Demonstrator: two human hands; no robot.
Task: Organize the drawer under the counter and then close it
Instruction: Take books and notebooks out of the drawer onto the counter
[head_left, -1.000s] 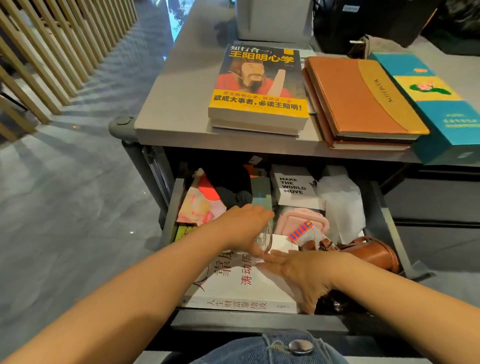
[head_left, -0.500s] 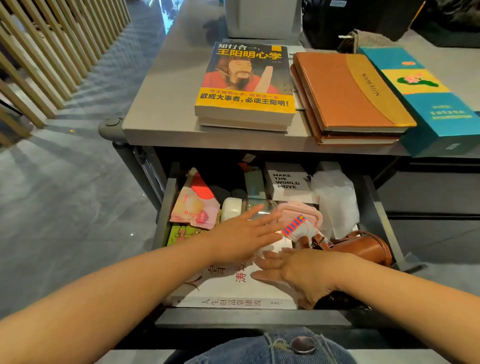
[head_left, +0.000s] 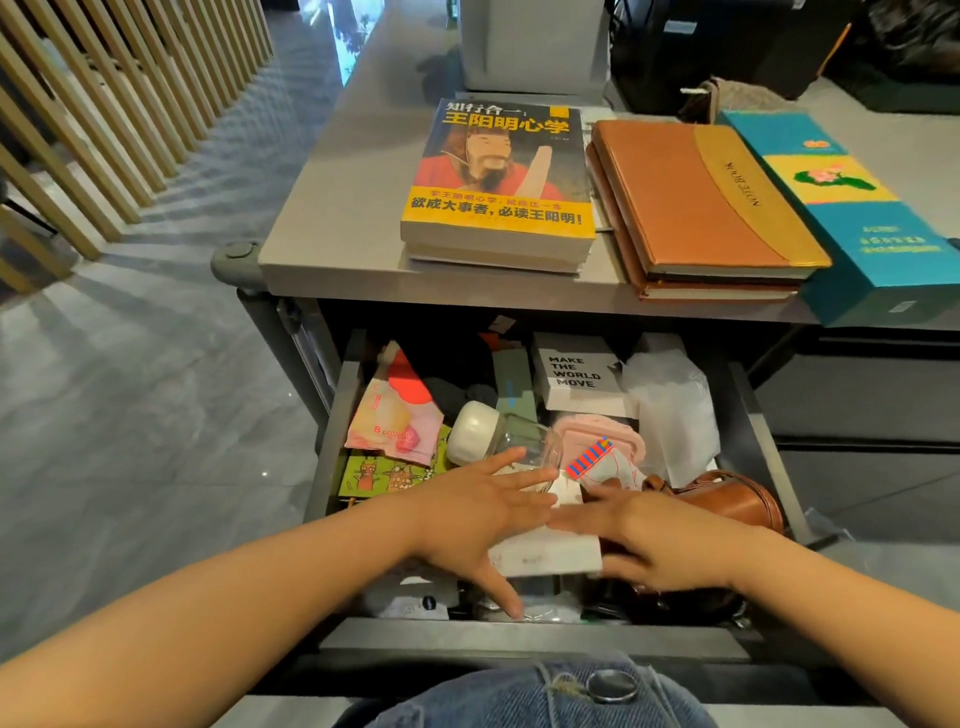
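Observation:
The drawer (head_left: 332, 441) under the grey counter (head_left: 337, 208) stands pulled out and is full of clutter. Both my hands are on a white book (head_left: 545, 556) at the drawer's front. My left hand (head_left: 478, 514) lies flat on its cover, fingers straight and thumb spread down over the near edge. My right hand (head_left: 660, 540) holds the book's right end, fingers on top and thumb at its edge. The book is raised and sits right of centre, baring dark items on the drawer floor beneath it. A glass bottle with a white cap (head_left: 498, 441) lies just beyond my left fingers.
Inside the drawer are a pink packet (head_left: 395, 421), a green card (head_left: 389, 475), a pink box (head_left: 597, 436), a white lettered box (head_left: 576, 374), a plastic bag (head_left: 670, 405) and a brown leather bag (head_left: 737, 504). On the counter lie a yellow-banded book (head_left: 498, 182), orange notebooks (head_left: 696, 202) and a teal box (head_left: 852, 208).
My left hand let go of the glass bottle and came back onto the white book. The book has lifted and shifted right, uncovering the drawer's front-left floor.

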